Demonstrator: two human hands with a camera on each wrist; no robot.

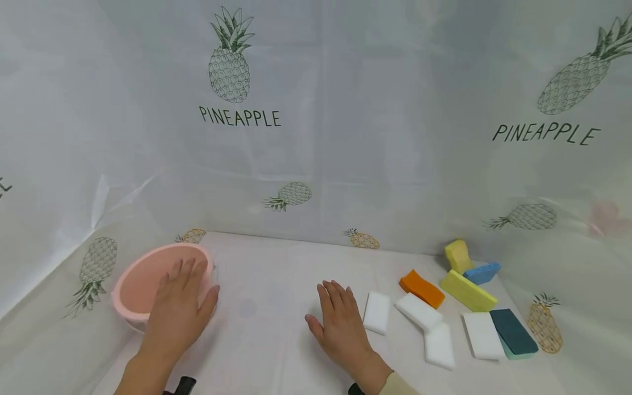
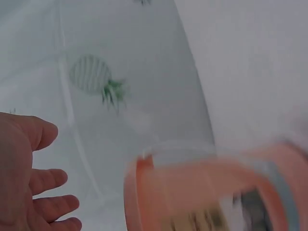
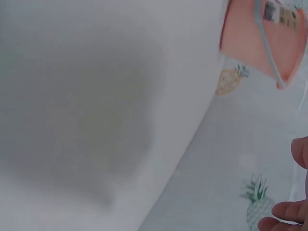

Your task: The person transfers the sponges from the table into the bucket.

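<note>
A pink bucket (image 1: 135, 282) with a pale handle stands at the left of the table. My left hand (image 1: 179, 310), fingers straight, hovers in front of it and covers part of its opening in the head view. The left wrist view has a gap between that hand (image 2: 41, 187) and the bucket (image 2: 192, 187), so they look apart. Over the middle of the table my right hand (image 1: 342, 326) is held with fingers extended and nothing in it. Nearest to it, just to its right, lies a white sponge block (image 1: 377, 312).
Further right lie several more white blocks (image 1: 418, 311), an orange sponge (image 1: 422, 289), a yellow-green sponge (image 1: 469, 291), a yellow one (image 1: 458, 256), a blue one (image 1: 482, 273) and a dark green scouring sponge (image 1: 514, 332). A pineapple-print sheet (image 1: 375, 137) rises behind and beside the table.
</note>
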